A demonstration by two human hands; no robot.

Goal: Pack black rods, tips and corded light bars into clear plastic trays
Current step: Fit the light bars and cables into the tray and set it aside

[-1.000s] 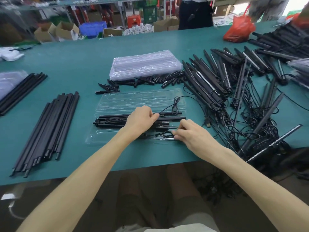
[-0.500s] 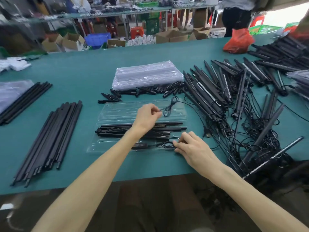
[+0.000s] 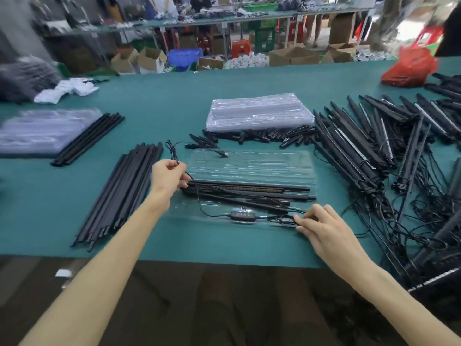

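Left grip (image 3: 166,174) on cord (image 3: 172,148), light bar (image 3: 249,188) in clear tray (image 3: 249,163)

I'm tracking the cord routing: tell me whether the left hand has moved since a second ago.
Yes. The left hand has moved left, from over the middle of the clear tray to its left end, pinching the cord.
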